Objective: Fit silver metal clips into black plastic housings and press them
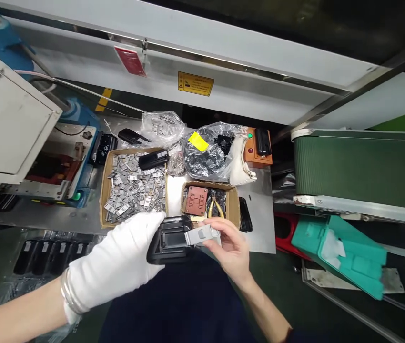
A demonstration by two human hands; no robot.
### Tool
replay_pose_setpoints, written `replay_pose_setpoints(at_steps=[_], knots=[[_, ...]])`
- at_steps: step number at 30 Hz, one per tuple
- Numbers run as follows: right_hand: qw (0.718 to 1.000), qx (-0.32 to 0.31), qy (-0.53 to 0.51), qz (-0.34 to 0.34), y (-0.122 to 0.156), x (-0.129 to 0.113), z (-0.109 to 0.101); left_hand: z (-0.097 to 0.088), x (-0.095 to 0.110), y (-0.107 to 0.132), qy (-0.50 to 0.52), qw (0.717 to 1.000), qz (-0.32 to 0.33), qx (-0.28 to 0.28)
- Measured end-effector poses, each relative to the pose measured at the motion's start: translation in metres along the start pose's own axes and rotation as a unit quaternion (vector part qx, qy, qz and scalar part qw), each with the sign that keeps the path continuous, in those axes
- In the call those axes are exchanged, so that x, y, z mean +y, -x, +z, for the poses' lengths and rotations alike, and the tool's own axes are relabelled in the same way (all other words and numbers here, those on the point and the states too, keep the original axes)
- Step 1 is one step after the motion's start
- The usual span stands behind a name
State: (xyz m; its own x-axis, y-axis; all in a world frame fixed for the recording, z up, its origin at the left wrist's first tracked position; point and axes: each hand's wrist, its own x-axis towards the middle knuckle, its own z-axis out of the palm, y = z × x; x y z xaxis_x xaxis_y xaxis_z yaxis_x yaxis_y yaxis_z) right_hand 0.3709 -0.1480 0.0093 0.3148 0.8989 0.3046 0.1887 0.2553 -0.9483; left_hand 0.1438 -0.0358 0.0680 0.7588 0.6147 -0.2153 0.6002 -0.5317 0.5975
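In a white glove, my left hand (pixel 127 255) is closed around a black plastic housing (pixel 174 240) with a recessed slot. My bare right hand (pixel 229 247) pinches a small grey plastic clip (pixel 202 234) between thumb and fingers. The clip's left end meets the right end of the housing's slot; how deep it sits I cannot tell. Just beyond my hands stands a cardboard box (pixel 104 190) full of similar grey clips, with a black housing (pixel 153 159) lying on top. Beside it, a smaller box (pixel 234 205) holds a reddish-brown block (pixel 196 200) and yellow-handled pliers (pixel 217 206).
A press machine (pixel 55 162) stands at the left, a green conveyor belt (pixel 359 166) at the right. Plastic bags (pixel 206 155) and an orange fixture (pixel 258 155) line the table's back. Several black housings (pixel 41 257) lie lower left. A teal bin (pixel 349 252) sits lower right.
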Motion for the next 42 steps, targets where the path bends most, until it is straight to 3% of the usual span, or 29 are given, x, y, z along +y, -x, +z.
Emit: replay_pose_setpoints(at_steps=[3,6,9,11,14,17,18,20,22,24,26,30,36,39,42], knots=[[0.986,-0.083,0.102,-0.099,0.001,-0.007,-0.018,0.019,0.007,-0.007,-0.106,0.990,0.069,0.058],[0.947,-0.157,0.207,-0.189,-0.005,-0.018,-0.020,0.038,0.010,-0.018,-0.259,0.938,0.180,0.146],[0.924,-0.190,0.238,-0.233,-0.011,-0.021,-0.018,0.051,0.014,-0.033,-0.312,0.908,0.217,0.175],[0.923,-0.179,0.239,-0.244,-0.013,-0.015,-0.021,0.054,0.017,-0.040,-0.303,0.912,0.211,0.179],[0.931,-0.116,0.256,-0.234,-0.008,0.002,-0.030,0.050,0.022,-0.044,-0.231,0.941,0.177,0.171],[0.954,-0.029,0.248,-0.168,0.000,0.020,-0.034,0.045,0.025,-0.044,-0.215,0.956,0.134,0.150],[0.971,-0.005,0.215,-0.103,0.002,0.025,-0.032,0.044,0.025,-0.044,-0.225,0.955,0.124,0.147],[0.990,0.005,0.090,0.111,0.003,0.031,-0.026,0.043,0.023,-0.045,-0.261,0.948,0.114,0.144],[0.950,-0.024,-0.039,0.309,0.000,0.035,-0.018,0.043,0.019,-0.048,-0.315,0.933,0.115,0.133],[0.918,-0.050,-0.091,0.383,-0.004,0.039,-0.008,0.043,0.012,-0.051,-0.371,0.912,0.122,0.126],[0.921,-0.054,-0.086,0.375,-0.009,0.043,0.002,0.042,0.006,-0.054,-0.396,0.901,0.128,0.125],[0.925,-0.062,-0.095,0.362,-0.012,0.052,0.015,0.037,0.000,-0.060,-0.382,0.905,0.134,0.128],[0.930,-0.149,-0.066,0.328,-0.025,0.052,0.010,0.029,-0.019,-0.060,-0.350,0.915,0.151,0.133],[0.939,-0.187,0.013,0.290,-0.067,0.063,-0.010,0.028,-0.032,-0.060,-0.295,0.935,0.118,0.157],[0.939,-0.122,0.163,0.278,-0.139,0.099,-0.044,0.037,-0.028,-0.054,-0.230,0.948,0.057,0.214]])
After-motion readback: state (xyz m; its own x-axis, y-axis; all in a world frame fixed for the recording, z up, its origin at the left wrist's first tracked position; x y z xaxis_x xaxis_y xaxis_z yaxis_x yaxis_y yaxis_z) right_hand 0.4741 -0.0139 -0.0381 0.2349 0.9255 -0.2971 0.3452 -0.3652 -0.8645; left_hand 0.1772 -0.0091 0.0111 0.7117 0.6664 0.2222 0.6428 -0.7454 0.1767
